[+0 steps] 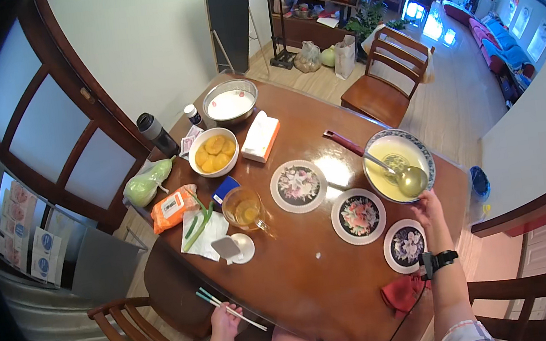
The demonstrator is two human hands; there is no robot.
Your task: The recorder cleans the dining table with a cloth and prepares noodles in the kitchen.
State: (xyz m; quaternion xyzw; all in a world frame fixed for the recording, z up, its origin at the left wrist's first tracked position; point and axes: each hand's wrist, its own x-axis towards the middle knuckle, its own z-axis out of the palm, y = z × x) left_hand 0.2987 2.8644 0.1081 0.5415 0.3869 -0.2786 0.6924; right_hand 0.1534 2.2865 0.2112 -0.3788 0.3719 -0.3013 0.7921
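My left hand is low at the near side of the table, holding a pair of chopsticks with pale blue-green ends. At the right, my right hand grips the near rim of a large bowl with a blue patterned rim. Pale yellow liquid fills part of that bowl. A metal ladle rests in it, its dark red handle sticking out past the far left rim. Three round floral mats lie left of and below the bowl.
Toward the left stand a glass mug, a bowl of yellow fruit pieces, a metal basin with white contents, a tissue pack and a dark bottle. Spring onion pieces lie on paper. A red cloth is near my right forearm.
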